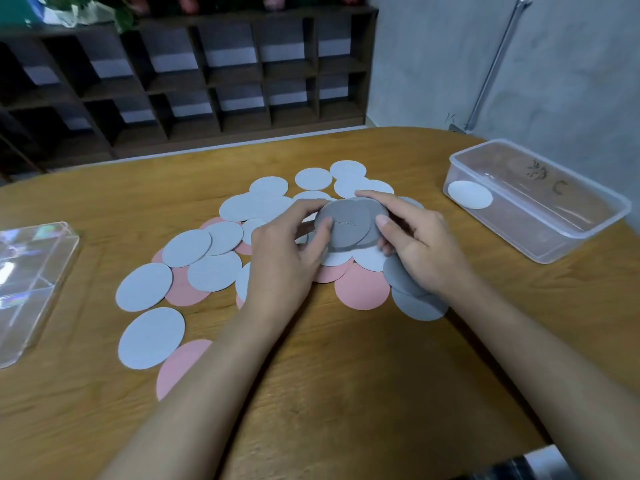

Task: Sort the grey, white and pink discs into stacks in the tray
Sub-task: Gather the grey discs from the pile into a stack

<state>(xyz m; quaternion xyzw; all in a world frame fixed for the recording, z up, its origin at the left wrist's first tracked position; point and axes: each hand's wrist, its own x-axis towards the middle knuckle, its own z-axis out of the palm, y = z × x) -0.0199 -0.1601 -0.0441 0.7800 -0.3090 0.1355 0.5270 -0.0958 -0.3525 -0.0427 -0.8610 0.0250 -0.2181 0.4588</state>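
Note:
Several white discs, pink discs and grey discs lie spread and overlapping on the wooden table. Above the middle of the pile, my left hand and my right hand together hold a small stack of grey discs, thumbs on top and fingers around the edges. The clear plastic tray stands at the right of the table with one white disc lying flat in its near-left corner.
A clear plastic lid lies at the table's left edge. Behind the table stands a dark wooden shelf unit, and a grey wall with a pipe is at the back right.

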